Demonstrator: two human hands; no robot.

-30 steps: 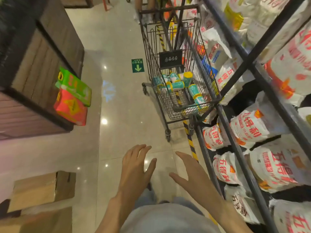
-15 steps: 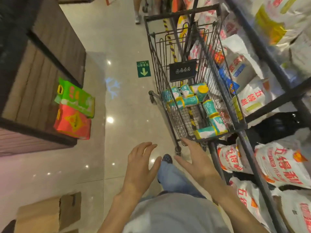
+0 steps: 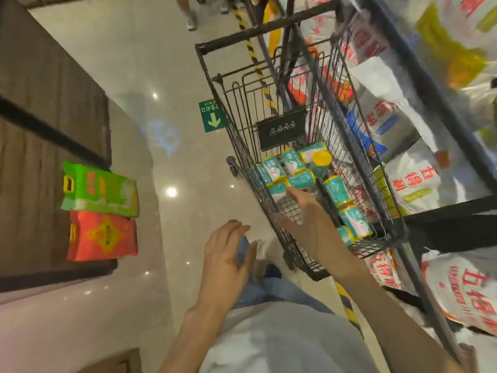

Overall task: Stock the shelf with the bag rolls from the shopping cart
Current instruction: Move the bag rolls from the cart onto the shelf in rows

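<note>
A black wire shopping cart (image 3: 243, 146) stands ahead, against the shelf on the right. Several teal bag rolls with yellow ends (image 3: 301, 180) lie on its floor; one roll (image 3: 320, 162) stands on end. My right hand (image 3: 309, 224) is over the cart's near part, fingers spread, its fingertips close to the nearest rolls, holding nothing. Left of the cart, above the floor, my left hand (image 3: 228, 257) hangs open and empty. The black metal shelf (image 3: 398, 49) on the right holds large white sacks with red print (image 3: 414, 181).
A dark wooden stand (image 3: 40, 109) on the left carries a green bag (image 3: 99, 189) and a red bag (image 3: 102, 235). A green arrow sticker (image 3: 211, 115) marks the shiny floor. A person's feet (image 3: 191, 20) show far ahead. A cardboard box (image 3: 118, 363) sits bottom left.
I have walked up to the cart, which now looks much larger and nearer. My right hand has risen from the floor side into the cart, toward the rolls. The left hand stays low.
</note>
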